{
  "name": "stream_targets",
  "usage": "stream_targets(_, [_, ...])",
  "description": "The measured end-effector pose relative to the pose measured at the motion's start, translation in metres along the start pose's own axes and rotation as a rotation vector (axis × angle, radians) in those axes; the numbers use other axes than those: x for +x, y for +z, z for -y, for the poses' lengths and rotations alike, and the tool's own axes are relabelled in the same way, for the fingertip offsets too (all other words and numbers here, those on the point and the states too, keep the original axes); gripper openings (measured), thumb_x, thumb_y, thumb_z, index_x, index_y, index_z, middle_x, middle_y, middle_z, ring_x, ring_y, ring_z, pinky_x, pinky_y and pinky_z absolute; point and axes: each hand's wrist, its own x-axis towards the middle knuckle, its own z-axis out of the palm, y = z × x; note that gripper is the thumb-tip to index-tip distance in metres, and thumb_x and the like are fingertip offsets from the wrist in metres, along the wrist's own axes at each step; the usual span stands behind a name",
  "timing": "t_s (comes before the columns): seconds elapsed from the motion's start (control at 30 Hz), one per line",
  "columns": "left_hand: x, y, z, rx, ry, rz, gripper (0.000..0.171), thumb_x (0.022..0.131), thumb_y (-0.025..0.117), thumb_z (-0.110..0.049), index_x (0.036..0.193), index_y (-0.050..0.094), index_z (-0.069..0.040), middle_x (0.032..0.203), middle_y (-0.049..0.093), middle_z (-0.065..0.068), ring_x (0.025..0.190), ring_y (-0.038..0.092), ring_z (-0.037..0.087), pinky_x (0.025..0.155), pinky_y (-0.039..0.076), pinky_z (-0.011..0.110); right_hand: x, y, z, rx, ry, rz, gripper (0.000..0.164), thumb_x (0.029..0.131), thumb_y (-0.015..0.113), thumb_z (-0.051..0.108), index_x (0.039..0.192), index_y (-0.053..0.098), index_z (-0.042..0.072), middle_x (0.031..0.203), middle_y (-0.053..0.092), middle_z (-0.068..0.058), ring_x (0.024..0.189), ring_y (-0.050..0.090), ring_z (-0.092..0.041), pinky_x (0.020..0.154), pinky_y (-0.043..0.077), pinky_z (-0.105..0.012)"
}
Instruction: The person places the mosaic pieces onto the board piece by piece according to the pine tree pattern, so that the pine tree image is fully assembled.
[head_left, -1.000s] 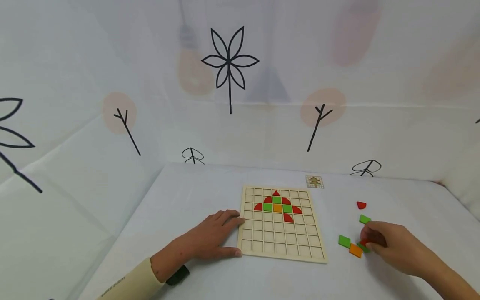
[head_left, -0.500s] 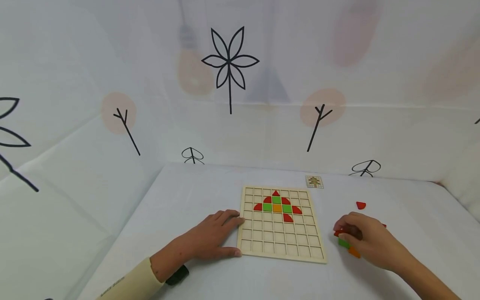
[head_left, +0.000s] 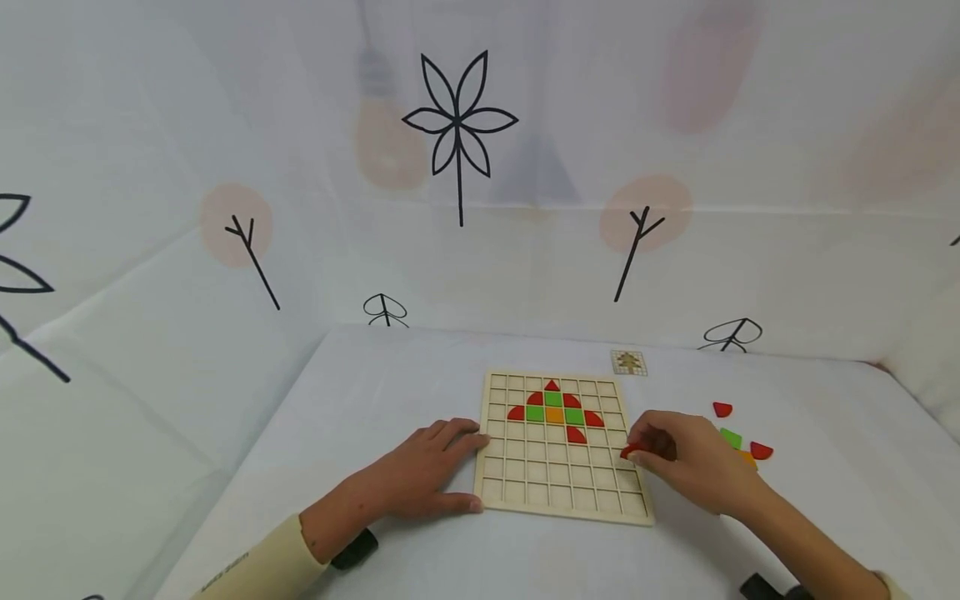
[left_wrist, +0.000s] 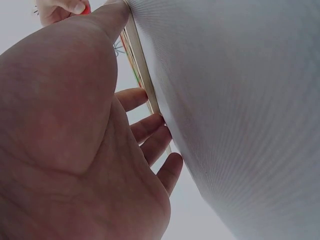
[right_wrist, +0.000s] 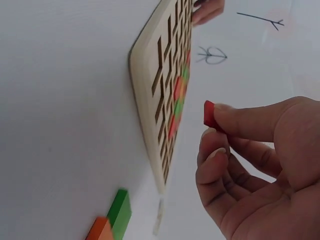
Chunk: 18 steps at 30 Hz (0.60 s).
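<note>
My right hand (head_left: 697,462) pinches a small red tile (right_wrist: 209,114) between thumb and fingertips, held over the right edge of the pale wooden grid board (head_left: 525,479). Red, green and orange tiles fill some squares in the board's upper half, forming a stepped triangle with one red quarter-round tile (head_left: 576,435) below it. Along the board's left edge, my left hand (head_left: 420,475) rests with fingers extended. Its thumb and fingertips touch the frame, as the left wrist view also shows. The exact shape of the pinched tile is partly hidden by the fingers.
Right of the board lie loose tiles: a red one (head_left: 722,409), a green one (head_left: 730,437), another red one (head_left: 761,450) and a partly hidden orange one (head_left: 748,459). A small card with a tree pattern (head_left: 629,362) lies behind the board. White patterned cloth surrounds the table.
My right hand has picked up the red tile from among the loose pieces and moved left with it to the board's right edge. The left hand has stayed in place.
</note>
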Motion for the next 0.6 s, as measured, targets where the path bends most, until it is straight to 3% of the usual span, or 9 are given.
stream_targets(0.3, [0.002,0.002,0.001,-0.003,0.005,-0.002,0.087,0.095,0.054,-0.079,0.165,0.033,-0.032,0.166,0.032,-0.004,0.147,0.04,0.022,0.121,0.038,0.048,0.025,0.013,0.015,0.016,0.007,0.031,0.011,0.096,0.079,0.009,0.1,0.073,0.017,0.091,0.07,0.006,0.079,0.061,-0.013,0.071,0.055,-0.023])
stream_targets(0.6, [0.001,0.0,0.0,-0.004,0.001,0.001,0.086,0.095,0.055,-0.077,0.165,0.034,-0.031,0.166,0.033,-0.004,0.146,0.041,0.022,0.121,0.038,0.048,0.051,0.028,0.024,0.014,-0.035,-0.001,0.012,0.095,0.079,0.006,0.098,0.072,0.015,0.088,0.068,0.007,0.077,0.059,-0.015,0.066,0.053,-0.025])
